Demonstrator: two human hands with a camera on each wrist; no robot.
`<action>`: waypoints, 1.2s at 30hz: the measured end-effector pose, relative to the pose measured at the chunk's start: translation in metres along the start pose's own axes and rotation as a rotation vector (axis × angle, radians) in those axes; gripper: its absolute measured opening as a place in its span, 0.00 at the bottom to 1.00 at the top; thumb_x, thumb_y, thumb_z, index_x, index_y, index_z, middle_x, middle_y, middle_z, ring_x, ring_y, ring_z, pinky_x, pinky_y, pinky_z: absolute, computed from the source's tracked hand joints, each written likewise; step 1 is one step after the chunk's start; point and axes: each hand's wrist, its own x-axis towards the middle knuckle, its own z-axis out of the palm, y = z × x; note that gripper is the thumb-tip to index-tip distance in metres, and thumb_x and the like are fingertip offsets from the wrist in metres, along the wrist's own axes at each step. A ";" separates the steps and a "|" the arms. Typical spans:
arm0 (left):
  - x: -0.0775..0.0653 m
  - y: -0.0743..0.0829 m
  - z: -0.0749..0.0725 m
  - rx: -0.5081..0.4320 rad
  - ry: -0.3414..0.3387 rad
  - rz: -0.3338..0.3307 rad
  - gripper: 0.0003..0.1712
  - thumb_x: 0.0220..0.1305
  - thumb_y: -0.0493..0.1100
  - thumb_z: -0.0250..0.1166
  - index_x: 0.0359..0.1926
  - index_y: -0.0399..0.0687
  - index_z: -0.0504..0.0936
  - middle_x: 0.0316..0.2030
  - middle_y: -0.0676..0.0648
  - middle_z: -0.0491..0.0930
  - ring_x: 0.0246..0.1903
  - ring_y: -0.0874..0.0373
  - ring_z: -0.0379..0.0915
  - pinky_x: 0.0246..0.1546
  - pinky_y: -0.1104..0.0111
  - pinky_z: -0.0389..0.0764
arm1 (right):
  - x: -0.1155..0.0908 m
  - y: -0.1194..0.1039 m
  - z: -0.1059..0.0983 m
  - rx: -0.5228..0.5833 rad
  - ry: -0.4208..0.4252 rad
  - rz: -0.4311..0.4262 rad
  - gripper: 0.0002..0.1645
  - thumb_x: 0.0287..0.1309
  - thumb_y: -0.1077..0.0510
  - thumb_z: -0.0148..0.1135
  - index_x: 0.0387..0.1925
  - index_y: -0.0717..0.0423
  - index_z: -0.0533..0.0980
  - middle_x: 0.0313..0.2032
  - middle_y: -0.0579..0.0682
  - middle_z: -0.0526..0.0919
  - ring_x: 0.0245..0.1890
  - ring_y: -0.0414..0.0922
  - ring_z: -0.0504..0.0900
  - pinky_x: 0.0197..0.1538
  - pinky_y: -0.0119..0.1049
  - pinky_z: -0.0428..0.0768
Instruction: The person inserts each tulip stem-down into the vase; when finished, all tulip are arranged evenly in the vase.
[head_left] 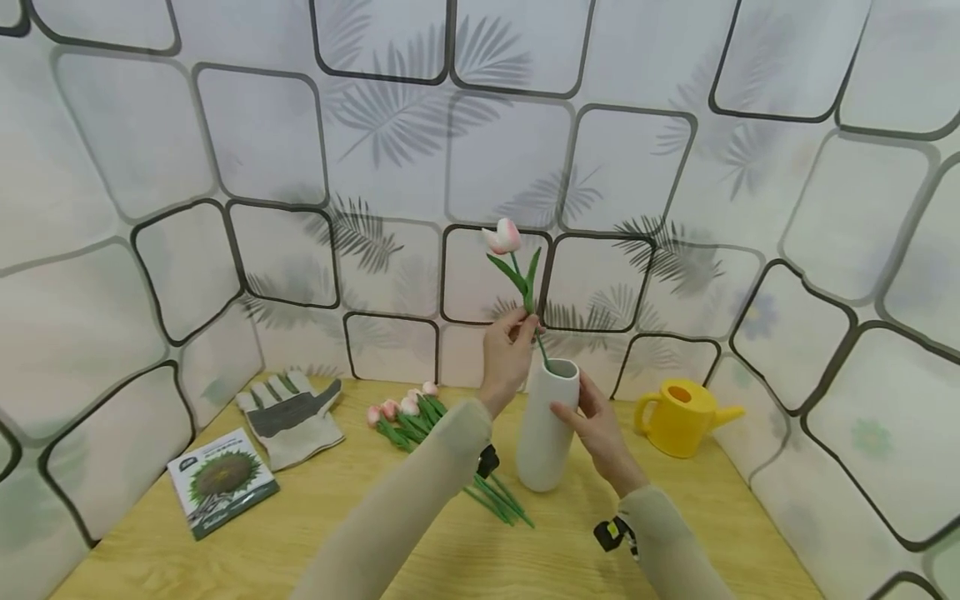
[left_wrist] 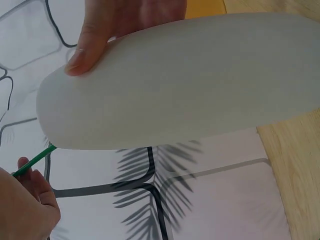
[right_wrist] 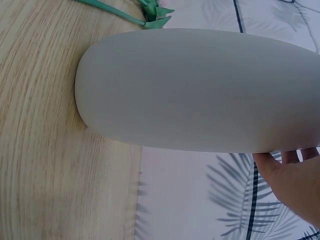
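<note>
A pink-and-white tulip [head_left: 504,237] with green leaves is pinched by its stem in my left hand [head_left: 508,354]. Its lower stem [left_wrist: 35,161] reaches into the mouth of a tall white vase [head_left: 546,433], which stands upright on the table. My right hand [head_left: 597,429] grips the vase near its top, thumb on the front and fingers behind the right side. In the right wrist view, the vase [right_wrist: 195,90] fills the middle, with the right hand [right_wrist: 295,180] at its upper end. More tulips [head_left: 412,417] lie in a bunch left of the vase, partly hidden by my left forearm.
A yellow watering can [head_left: 678,421] stands right of the vase near the back wall. At the left lie a grey-and-white work glove [head_left: 292,417] and a seed packet [head_left: 223,482] with a sunflower-like picture. Patterned fabric walls [head_left: 390,275] enclose the wooden table [head_left: 315,517] at the back and sides.
</note>
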 end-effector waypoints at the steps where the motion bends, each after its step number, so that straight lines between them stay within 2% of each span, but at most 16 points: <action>1: -0.002 -0.002 0.001 0.034 -0.020 0.004 0.12 0.71 0.39 0.59 0.49 0.41 0.84 0.37 0.39 0.84 0.36 0.57 0.82 0.44 0.68 0.83 | 0.000 0.000 0.000 0.000 0.004 0.003 0.46 0.63 0.57 0.66 0.76 0.46 0.53 0.71 0.54 0.65 0.69 0.53 0.64 0.73 0.58 0.60; 5: -0.007 -0.007 0.003 0.114 -0.091 0.035 0.12 0.69 0.38 0.61 0.51 0.42 0.83 0.37 0.42 0.86 0.36 0.54 0.83 0.41 0.71 0.81 | -0.001 0.001 0.000 -0.006 0.011 0.006 0.46 0.63 0.56 0.65 0.76 0.46 0.53 0.71 0.54 0.64 0.69 0.54 0.64 0.73 0.58 0.60; 8: -0.009 -0.011 0.004 0.132 -0.126 0.048 0.13 0.67 0.36 0.64 0.51 0.42 0.82 0.39 0.42 0.86 0.35 0.56 0.83 0.38 0.72 0.81 | -0.002 0.002 -0.001 -0.004 0.014 0.011 0.46 0.63 0.56 0.65 0.76 0.45 0.53 0.72 0.53 0.63 0.70 0.54 0.64 0.73 0.58 0.60; 15: -0.018 -0.015 0.005 0.186 -0.175 0.010 0.09 0.65 0.39 0.66 0.46 0.44 0.86 0.38 0.47 0.87 0.34 0.63 0.81 0.36 0.73 0.82 | -0.003 0.005 -0.003 -0.009 -0.002 0.021 0.46 0.63 0.55 0.65 0.76 0.44 0.53 0.72 0.52 0.63 0.71 0.54 0.62 0.73 0.58 0.59; 20: -0.019 -0.016 0.006 0.239 -0.190 0.045 0.10 0.64 0.39 0.67 0.46 0.43 0.87 0.39 0.46 0.87 0.35 0.60 0.82 0.38 0.72 0.83 | -0.002 0.004 -0.002 -0.018 -0.001 0.012 0.46 0.63 0.54 0.65 0.77 0.43 0.52 0.72 0.52 0.62 0.71 0.54 0.62 0.73 0.59 0.59; 28: -0.019 -0.019 0.003 0.337 -0.254 0.100 0.10 0.64 0.38 0.67 0.46 0.44 0.88 0.39 0.46 0.88 0.41 0.56 0.81 0.41 0.71 0.83 | 0.000 0.000 -0.001 -0.010 -0.021 0.008 0.46 0.64 0.53 0.64 0.76 0.42 0.52 0.73 0.52 0.62 0.72 0.54 0.61 0.72 0.58 0.61; 30: -0.017 -0.019 0.003 0.363 -0.265 0.092 0.11 0.64 0.39 0.66 0.46 0.45 0.88 0.40 0.47 0.88 0.42 0.56 0.81 0.43 0.69 0.83 | 0.001 -0.002 -0.001 -0.005 -0.031 -0.007 0.45 0.65 0.54 0.64 0.77 0.43 0.52 0.73 0.52 0.61 0.72 0.54 0.61 0.72 0.58 0.61; 36: -0.012 -0.016 0.001 0.388 -0.326 -0.030 0.10 0.64 0.40 0.66 0.45 0.45 0.88 0.42 0.47 0.88 0.47 0.54 0.80 0.45 0.65 0.84 | 0.002 0.001 -0.002 0.010 -0.041 -0.030 0.45 0.65 0.55 0.63 0.77 0.45 0.52 0.72 0.51 0.62 0.71 0.53 0.63 0.71 0.59 0.62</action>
